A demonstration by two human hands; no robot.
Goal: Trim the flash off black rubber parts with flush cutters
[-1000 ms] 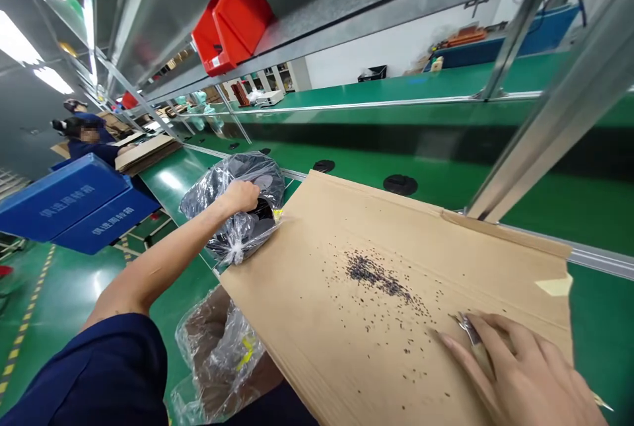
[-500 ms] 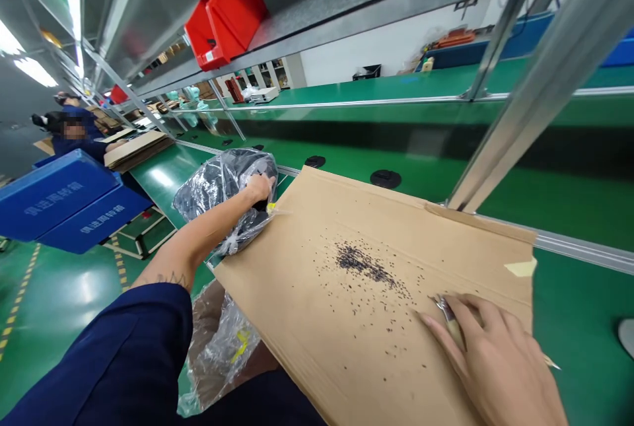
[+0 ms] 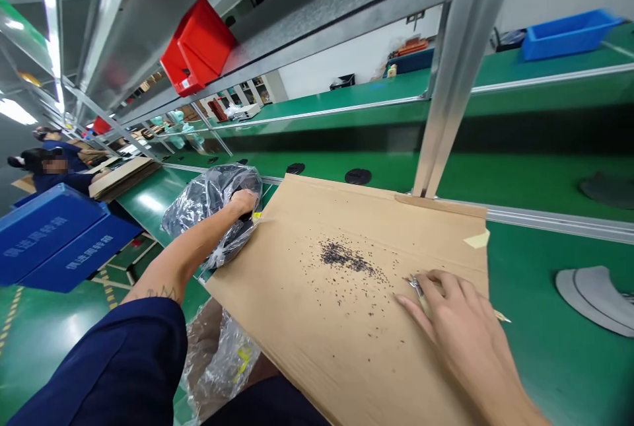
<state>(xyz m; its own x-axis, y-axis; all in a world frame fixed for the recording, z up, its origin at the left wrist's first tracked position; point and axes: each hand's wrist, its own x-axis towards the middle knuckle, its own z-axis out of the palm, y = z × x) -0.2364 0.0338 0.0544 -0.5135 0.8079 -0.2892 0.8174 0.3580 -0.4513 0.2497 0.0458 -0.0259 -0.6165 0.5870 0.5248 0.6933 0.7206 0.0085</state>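
Observation:
A flat cardboard sheet (image 3: 317, 307) lies across the green workbench, with a patch of tiny dark granules (image 3: 344, 257) scattered on it. My right hand (image 3: 453, 320) rests on the sheet at the edge of the scatter, pinching a slim tool (image 3: 415, 285) with a metal tip. My left hand (image 3: 242, 203) reaches past the sheet's left edge and grips a transparent plastic bag (image 3: 212, 211) holding dark material. The bag's contents are only partly visible through the wrinkled film.
A second plastic bag (image 3: 218, 363) with brown contents sits below the sheet. Grey curved pieces (image 3: 594, 300) lie on the green belt at right. Blue crates (image 3: 59, 241) stand at left, beneath metal shelving with red bins (image 3: 195, 43). Co-workers (image 3: 52, 165) sit far left.
The whole view has swung, so the scene sits further left and lower, and grey pieces and a blue tray have come into view at right. Both hands keep their hold.

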